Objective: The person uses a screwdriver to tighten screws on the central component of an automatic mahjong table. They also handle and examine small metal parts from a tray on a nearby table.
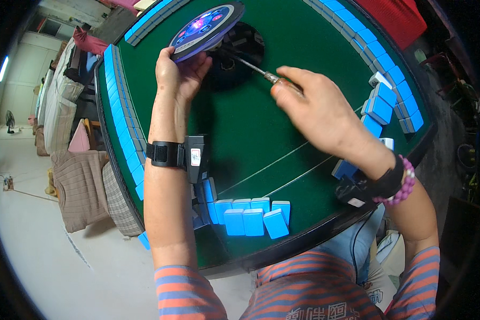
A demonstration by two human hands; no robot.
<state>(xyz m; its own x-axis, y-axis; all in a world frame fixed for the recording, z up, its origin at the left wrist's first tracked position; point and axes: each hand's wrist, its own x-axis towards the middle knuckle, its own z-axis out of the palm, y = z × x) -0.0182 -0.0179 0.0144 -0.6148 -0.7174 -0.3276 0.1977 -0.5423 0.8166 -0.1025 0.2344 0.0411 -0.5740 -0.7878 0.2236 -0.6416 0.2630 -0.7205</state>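
Observation:
My left hand [182, 73] grips the near edge of a round control panel [207, 29] with lit buttons, thumb on the rim and fingers underneath. The panel is tilted up off a dark round opening [246, 45] in the middle of a green mahjong table [250, 138]. In my right hand [320, 104] is a screwdriver [258, 70], its handle mostly covered by my fingers. The metal shaft points up and left, under the raised panel. Its tip lies among dark parts below the panel, and I cannot tell what it touches.
Blue-backed mahjong tiles stand in rows along the left [120, 106] and right [365, 37] table sides. Several loose tiles [244, 221] lie near the front edge, others [380, 109] by the right row. Padded chairs [80, 184] stand left; a red cloth [400, 21] is at the far right.

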